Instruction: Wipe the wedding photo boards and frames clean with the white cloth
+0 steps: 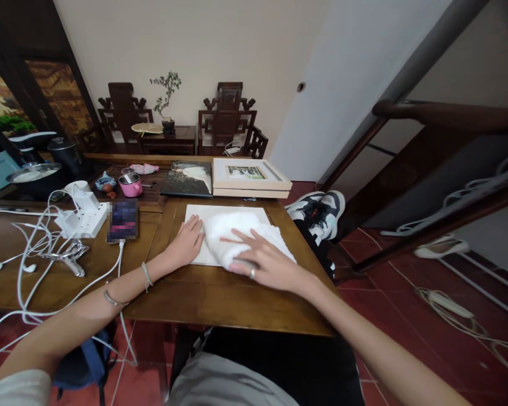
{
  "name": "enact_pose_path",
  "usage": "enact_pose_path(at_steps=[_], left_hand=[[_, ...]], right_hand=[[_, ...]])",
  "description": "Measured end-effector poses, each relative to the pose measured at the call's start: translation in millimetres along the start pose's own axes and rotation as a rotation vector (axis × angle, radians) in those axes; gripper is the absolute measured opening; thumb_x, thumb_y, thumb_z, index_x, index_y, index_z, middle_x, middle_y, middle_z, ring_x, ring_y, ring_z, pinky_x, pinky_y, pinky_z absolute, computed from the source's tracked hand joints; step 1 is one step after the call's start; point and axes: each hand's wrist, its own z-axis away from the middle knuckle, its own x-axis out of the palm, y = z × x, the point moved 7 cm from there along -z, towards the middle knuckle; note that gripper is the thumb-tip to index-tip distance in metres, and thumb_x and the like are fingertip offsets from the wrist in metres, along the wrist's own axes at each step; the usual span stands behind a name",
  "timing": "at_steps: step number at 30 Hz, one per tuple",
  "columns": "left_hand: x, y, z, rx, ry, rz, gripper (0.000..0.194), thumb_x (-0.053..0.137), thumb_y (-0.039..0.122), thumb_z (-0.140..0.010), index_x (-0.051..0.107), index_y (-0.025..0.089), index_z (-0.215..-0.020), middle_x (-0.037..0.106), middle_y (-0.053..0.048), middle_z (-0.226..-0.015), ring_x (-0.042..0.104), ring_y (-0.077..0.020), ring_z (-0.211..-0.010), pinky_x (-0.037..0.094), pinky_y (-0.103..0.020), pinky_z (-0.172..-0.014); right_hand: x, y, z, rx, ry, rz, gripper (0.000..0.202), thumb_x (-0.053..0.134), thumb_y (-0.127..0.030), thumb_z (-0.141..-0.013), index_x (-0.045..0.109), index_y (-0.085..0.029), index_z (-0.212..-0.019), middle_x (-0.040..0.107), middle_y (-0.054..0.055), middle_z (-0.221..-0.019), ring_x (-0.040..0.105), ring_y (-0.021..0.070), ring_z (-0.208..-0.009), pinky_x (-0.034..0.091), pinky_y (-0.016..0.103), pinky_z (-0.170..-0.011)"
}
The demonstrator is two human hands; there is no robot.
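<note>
Evidently, the right hand (258, 258), fingers spread wide with the thumb tucked at the near edge, rests on the white cloth (228, 226), which lies bunched beneath its palm and reaches left toward the other hand; the left hand (188, 239), fingers fairly close together, presses flat on the left side of the white board (195, 211) under the cloth. Beyond both hands sits the framed picture (248, 172); left of the left hand lies the phone (122, 221).
</note>
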Motion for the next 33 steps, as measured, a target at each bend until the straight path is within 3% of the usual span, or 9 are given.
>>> enact_pose_path(at_steps=[5, 10, 13, 16, 21, 24, 29, 31, 33], left_hand=[[-1.1, 1, 0, -0.005, -0.012, 0.000, 0.048, 0.030, 0.027, -0.095, 0.039, 0.007, -0.137, 0.032, -0.020, -0.151, 0.022, -0.0270, -0.144, 0.022, -0.049, -0.116], [-0.1, 1, 0, -0.006, -0.011, 0.004, 0.048, 0.029, 0.025, -0.094, 0.039, 0.005, -0.137, 0.031, -0.021, -0.151, 0.022, -0.0278, -0.144, 0.023, -0.050, -0.116], [0.8, 1, -1, 0.005, 0.006, 0.004, 0.048, 0.029, 0.025, -0.095, 0.040, 0.006, -0.137, 0.033, -0.021, -0.150, 0.023, -0.0272, -0.144, 0.023, -0.049, -0.116], [1.0, 1, -1, 0.015, 0.033, 0.006, 0.047, 0.028, 0.024, -0.095, 0.040, 0.007, -0.137, 0.035, -0.020, -0.149, 0.024, -0.0266, -0.143, 0.024, -0.049, -0.116], [2.5, 0, 0, 0.026, 0.017, -0.008, 0.049, 0.029, 0.019, -0.091, 0.039, 0.006, -0.138, 0.035, -0.020, -0.149, 0.022, -0.0263, -0.144, 0.023, -0.050, -0.116], [2.0, 0, 0, 0.012, 0.012, 0.003, 0.049, 0.027, 0.020, -0.092, 0.039, 0.006, -0.137, 0.034, -0.021, -0.150, 0.022, -0.0268, -0.144, 0.023, -0.051, -0.116], [1.9, 0, 0, -0.010, 0.000, 0.027, 0.048, 0.027, 0.020, -0.093, 0.040, 0.004, -0.137, 0.033, -0.020, -0.150, 0.021, -0.0263, -0.144, 0.021, -0.049, -0.117], [-0.1, -2, -1, -0.034, 0.017, 0.088, 0.048, 0.028, 0.021, -0.093, 0.042, 0.005, -0.136, 0.035, -0.018, -0.150, 0.023, -0.0253, -0.144, 0.021, -0.048, -0.117], [-5.8, -9, -2, -0.112, 0.079, 0.220, 0.047, 0.028, 0.026, -0.095, 0.044, 0.009, -0.136, 0.039, -0.014, -0.149, 0.029, -0.0232, -0.142, 0.023, -0.045, -0.117]], right_hand=[[-8, 60, -57, 0.192, 0.037, 0.049, 0.055, 0.034, -0.056, -0.095, 0.066, -0.019, -0.119, 0.052, 0.011, -0.139, 0.023, 0.0319, -0.142, 0.015, 0.063, -0.111], [-4, 57, -85, 0.224, 0.094, 0.198, 0.056, 0.039, -0.063, -0.090, 0.068, -0.021, -0.115, 0.042, 0.009, -0.148, 0.030, 0.0393, -0.136, 0.022, 0.068, -0.105], [3, 29, -70, 0.151, 0.095, 0.221, 0.055, 0.041, -0.062, -0.090, 0.072, -0.019, -0.107, 0.045, 0.009, -0.146, 0.031, 0.0396, -0.135, 0.023, 0.065, -0.106], [9, -6, -36, 0.065, 0.061, 0.193, 0.048, 0.046, -0.056, -0.089, 0.073, -0.019, -0.103, 0.044, 0.009, -0.147, 0.028, 0.0405, -0.137, 0.022, 0.066, -0.107], [9, -37, 13, -0.045, -0.025, 0.092, 0.022, 0.055, -0.032, -0.086, 0.073, -0.021, -0.094, 0.046, 0.006, -0.145, 0.030, 0.0367, -0.139, 0.023, 0.062, -0.111], [1, -12, 12, -0.006, 0.005, 0.062, 0.024, 0.055, -0.020, -0.081, 0.070, -0.021, -0.099, 0.051, 0.010, -0.141, 0.035, 0.0323, -0.137, 0.026, 0.057, -0.111], [-6, 57, -39, 0.166, 0.057, 0.119, 0.034, 0.044, -0.025, -0.091, 0.063, -0.017, -0.117, 0.056, 0.013, -0.135, 0.024, 0.0321, -0.142, 0.017, 0.062, -0.111], [-5, 68, -62, 0.230, 0.069, 0.151, 0.038, 0.040, -0.030, -0.094, 0.060, -0.017, -0.123, 0.053, 0.013, -0.138, 0.021, 0.0348, -0.142, 0.016, 0.066, -0.109], [-2, 61, -79, 0.236, 0.078, 0.203, 0.040, 0.039, -0.035, -0.096, 0.061, -0.017, -0.124, 0.047, 0.012, -0.144, 0.020, 0.0389, -0.141, 0.016, 0.070, -0.106]])
